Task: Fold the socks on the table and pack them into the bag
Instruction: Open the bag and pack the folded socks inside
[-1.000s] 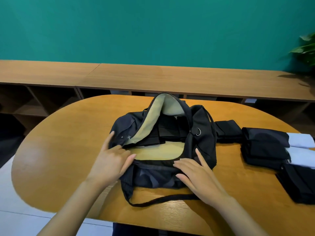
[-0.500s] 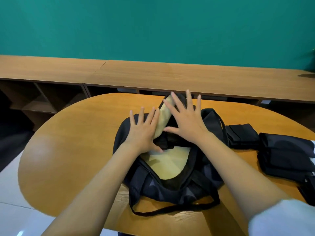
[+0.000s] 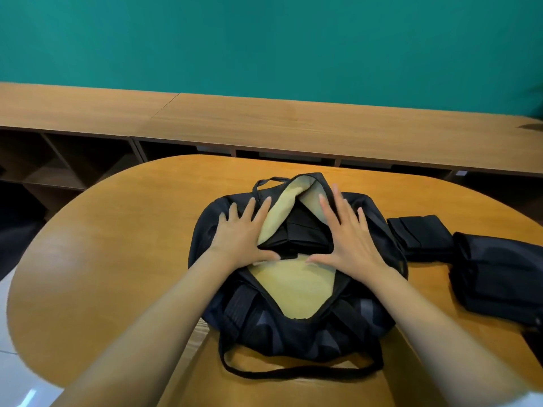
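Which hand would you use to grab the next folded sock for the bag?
Probably the right hand. The folded socks lie just right of the bag, on that hand's side. The left hand lies flat on the bag's left side and would have to cross the opening.

Even bright light, table (image 3: 97, 259) glare, blurred curved edges.

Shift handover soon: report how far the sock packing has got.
Done: packed socks lie inside the open bag. In hand: left hand and right hand rest flat on the bag beside its opening. Left: loose socks, folded, wait on the table right of the bag.
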